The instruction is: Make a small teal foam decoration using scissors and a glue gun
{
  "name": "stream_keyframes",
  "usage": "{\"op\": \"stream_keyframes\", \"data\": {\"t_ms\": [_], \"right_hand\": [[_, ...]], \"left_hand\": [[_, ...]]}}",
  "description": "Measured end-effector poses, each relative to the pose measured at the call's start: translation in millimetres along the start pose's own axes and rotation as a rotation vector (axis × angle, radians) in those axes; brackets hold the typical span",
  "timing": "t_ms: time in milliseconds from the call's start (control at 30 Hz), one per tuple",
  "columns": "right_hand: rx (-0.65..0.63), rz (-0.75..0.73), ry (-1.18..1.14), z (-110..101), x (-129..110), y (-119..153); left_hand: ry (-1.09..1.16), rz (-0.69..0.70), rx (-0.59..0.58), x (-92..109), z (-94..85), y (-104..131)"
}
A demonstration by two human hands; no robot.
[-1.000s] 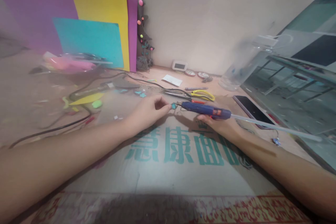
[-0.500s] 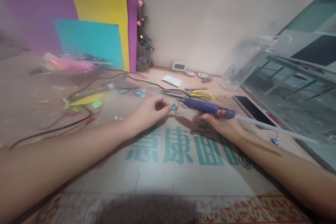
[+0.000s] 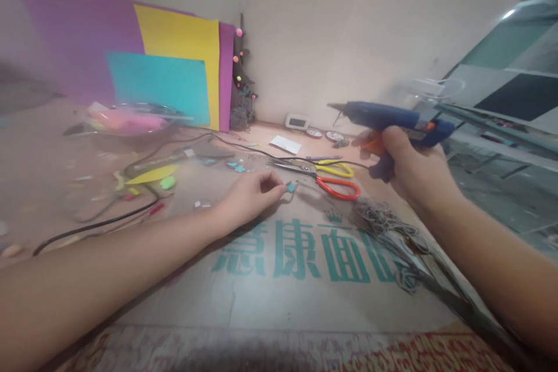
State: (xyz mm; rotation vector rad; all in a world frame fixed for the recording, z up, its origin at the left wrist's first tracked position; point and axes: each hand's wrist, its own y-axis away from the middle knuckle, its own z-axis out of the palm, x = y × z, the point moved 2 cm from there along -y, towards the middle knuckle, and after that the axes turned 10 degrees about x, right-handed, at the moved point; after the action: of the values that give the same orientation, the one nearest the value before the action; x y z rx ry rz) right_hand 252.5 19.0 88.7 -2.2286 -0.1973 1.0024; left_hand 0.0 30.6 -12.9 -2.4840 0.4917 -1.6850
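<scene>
Between thumb and fingertips, my left hand [image 3: 257, 195] pinches a small teal piece [image 3: 290, 187] just above the printed board [image 3: 261, 302]. A thin dark bit sticks out from the piece's right side. My right hand [image 3: 412, 165] is wrapped round the handle of a blue glue gun [image 3: 383, 113], raised above the table with its nozzle pointing left. The gun's orange trigger [image 3: 372, 146] shows at my fingers. Under and left of the gun lie scissors [image 3: 337, 189] with one red and one yellow handle loop.
A tangle of grey cord [image 3: 387, 218] lies at right. A black cable [image 3: 100, 224] crosses the left side, near a light green ball [image 3: 167, 182] and yellow scraps. Coloured sheets [image 3: 174, 29] and a decorated branch [image 3: 240, 81] stand at the back, beside a small white clock [image 3: 297, 121].
My right hand has lifted the glue gun up and to the right, away from the teal piece. The scissors' red loop and the grey cord now show. My left hand keeps its pinch.
</scene>
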Motion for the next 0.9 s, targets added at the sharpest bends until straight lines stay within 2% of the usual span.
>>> {"op": "stream_keyframes", "data": {"t_ms": [67, 133, 167, 233, 367, 500, 600, 700, 800, 900], "right_hand": [[0.050, 0.061, -0.023, 6, 1, -28], [0.014, 0.132, 0.015, 22, 11, -56], [-0.022, 0.166, 0.032, 33, 19, -68], [-0.178, 0.213, 0.054, 58, 38, -85], [-0.319, 0.224, 0.146, 101, 73, -92], [-0.367, 0.218, 0.231, 125, 92, -86], [-0.347, 0.194, 0.306, 133, 99, -86], [-0.337, 0.151, 0.368, 132, 103, -88], [-0.352, 0.095, 0.421, 120, 105, -89], [-0.300, 0.035, 0.484, 100, 99, -86]], "left_hand": [[0.009, 0.003, 0.002, -1, 0.6, 0], [0.008, -0.004, 0.006, -2, 0.6, -1], [0.000, -0.007, 0.008, -2, 0.5, -1], [-0.027, -0.009, 0.010, 0, 0.1, -1], [-0.053, -0.001, 0.009, 2, 0.2, -1], [-0.041, -0.012, 0.004, 1, 1.1, -1], [-0.049, -0.014, 0.007, 0, 1.0, -2], [-0.050, 0.000, 0.009, 0, 1.0, -2], [-0.039, -0.005, 0.006, -2, 1.6, -2], [-0.015, -0.009, 0.017, -3, 1.9, -2]]}}
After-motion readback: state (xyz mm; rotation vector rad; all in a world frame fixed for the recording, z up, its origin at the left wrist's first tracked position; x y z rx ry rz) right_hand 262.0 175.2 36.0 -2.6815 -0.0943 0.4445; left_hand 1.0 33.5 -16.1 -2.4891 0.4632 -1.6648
